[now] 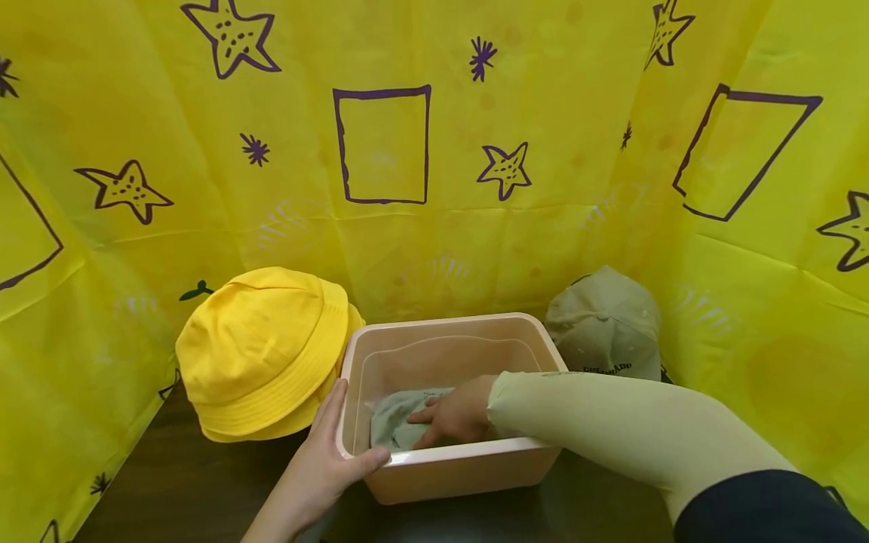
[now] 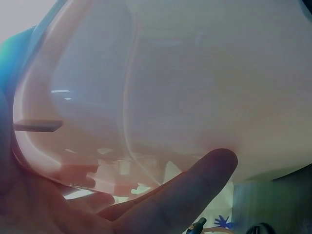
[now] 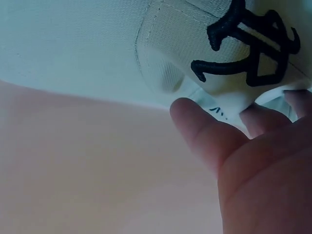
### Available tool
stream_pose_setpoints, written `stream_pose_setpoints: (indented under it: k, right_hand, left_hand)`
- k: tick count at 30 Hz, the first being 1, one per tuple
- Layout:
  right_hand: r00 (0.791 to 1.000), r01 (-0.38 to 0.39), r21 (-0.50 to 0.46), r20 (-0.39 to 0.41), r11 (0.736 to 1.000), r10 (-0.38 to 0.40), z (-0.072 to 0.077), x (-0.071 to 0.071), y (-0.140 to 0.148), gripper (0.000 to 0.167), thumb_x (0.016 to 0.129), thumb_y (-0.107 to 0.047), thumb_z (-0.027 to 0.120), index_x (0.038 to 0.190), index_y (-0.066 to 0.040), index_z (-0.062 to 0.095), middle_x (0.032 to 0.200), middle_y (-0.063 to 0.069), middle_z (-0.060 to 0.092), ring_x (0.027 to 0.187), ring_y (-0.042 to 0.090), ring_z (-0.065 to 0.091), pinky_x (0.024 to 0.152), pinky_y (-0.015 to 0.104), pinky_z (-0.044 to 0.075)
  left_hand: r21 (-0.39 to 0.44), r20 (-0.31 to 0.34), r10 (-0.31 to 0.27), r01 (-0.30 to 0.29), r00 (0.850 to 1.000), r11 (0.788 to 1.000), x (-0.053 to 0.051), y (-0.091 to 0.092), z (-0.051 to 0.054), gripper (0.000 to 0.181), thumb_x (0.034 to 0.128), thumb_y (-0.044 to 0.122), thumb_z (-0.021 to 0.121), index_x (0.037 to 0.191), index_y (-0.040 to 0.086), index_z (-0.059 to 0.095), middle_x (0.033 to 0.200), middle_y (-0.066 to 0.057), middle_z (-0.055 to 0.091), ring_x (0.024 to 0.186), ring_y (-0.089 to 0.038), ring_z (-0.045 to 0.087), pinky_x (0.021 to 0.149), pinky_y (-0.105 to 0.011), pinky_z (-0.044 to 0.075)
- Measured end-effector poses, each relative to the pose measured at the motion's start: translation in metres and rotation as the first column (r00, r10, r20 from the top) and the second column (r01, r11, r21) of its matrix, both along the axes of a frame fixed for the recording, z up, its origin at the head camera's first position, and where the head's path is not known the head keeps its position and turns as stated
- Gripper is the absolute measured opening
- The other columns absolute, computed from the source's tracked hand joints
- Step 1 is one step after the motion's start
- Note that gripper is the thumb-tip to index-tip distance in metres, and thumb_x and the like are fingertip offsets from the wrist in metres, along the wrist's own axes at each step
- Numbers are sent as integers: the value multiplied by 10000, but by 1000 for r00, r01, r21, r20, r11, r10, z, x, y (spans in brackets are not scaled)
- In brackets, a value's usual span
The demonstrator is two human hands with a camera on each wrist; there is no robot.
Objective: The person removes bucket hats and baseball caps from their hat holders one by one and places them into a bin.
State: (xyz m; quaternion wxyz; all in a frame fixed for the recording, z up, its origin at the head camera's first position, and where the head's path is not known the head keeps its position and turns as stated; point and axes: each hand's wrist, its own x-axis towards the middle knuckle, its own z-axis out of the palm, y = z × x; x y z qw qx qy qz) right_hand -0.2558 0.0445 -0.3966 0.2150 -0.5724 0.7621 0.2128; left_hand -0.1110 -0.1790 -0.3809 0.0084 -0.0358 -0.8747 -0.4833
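A pale pink plastic bin (image 1: pixel 455 479) stands in front of me, with a light grey-green cap (image 1: pixel 392 422) inside it. My left hand (image 1: pixel 328 467) grips the bin's near left corner, thumb along the front rim and fingers against the left side. In the left wrist view a finger (image 2: pixel 185 195) lies against the bin's smooth wall. My right hand (image 1: pixel 462 413) reaches into the bin, its fingers spread and touching the cap. Dark raised embroidery shows on the cap (image 3: pixel 180 34) in the right wrist view, where some fingertips are hidden by its fabric.
Yellow bucket hats (image 1: pixel 261 354), seemingly stacked, sit left of the bin. Another grey-green cap (image 1: pixel 603 320) stands behind it on the right, partly covered by my sleeved arm. A yellow patterned cloth (image 1: pixel 387 249) encloses the dark tabletop (image 1: pixel 197 475).
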Motion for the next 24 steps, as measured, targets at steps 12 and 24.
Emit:
stream_pose_setpoints:
  k: [12, 24]
  right_hand:
    - [999, -39, 43, 17, 998, 38, -23, -5, -6, 788, 920, -293, 736, 1499, -580, 286, 1643, -122, 75, 1469, 192, 179, 1139, 394, 237]
    - [997, 29, 27, 67, 999, -31, -18, -12, -13, 836, 864, -222, 772, 1485, -567, 331, 1641, -143, 67, 1479, 173, 142, 1137, 449, 237]
  left_hand:
    - [59, 34, -6, 4, 999, 998, -3, 2, -11, 1162, 775, 436, 846, 1615, 225, 72, 1640, -62, 97, 1346, -378, 362, 1039, -555, 316]
    - [2, -9, -6, 6, 1000, 1000, -2, -2, -2, 1144, 796, 437, 828, 1616, 191, 70, 1643, -119, 78, 1404, -395, 273, 1063, -593, 276]
